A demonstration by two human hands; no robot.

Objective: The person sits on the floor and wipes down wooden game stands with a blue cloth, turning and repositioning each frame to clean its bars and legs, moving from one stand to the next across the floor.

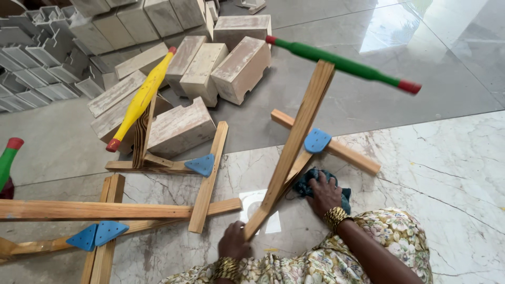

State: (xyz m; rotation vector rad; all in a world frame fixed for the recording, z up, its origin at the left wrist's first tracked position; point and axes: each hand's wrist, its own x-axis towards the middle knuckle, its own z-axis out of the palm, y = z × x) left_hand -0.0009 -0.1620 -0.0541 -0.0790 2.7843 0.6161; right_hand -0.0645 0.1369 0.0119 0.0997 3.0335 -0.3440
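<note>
Frame: pale wooden cross-frame with a blue plastic corner bracket stands tilted on the marble floor, topped by a green rod with red ends.
Left hand: closed around the frame's lower leg end.
Right hand: fingers curled, pressing a dark teal cloth against the frame's base, just right of the leg.
Nearby: second frame bearing a yellow pin; whitewashed wooden blocks behind.
</note>
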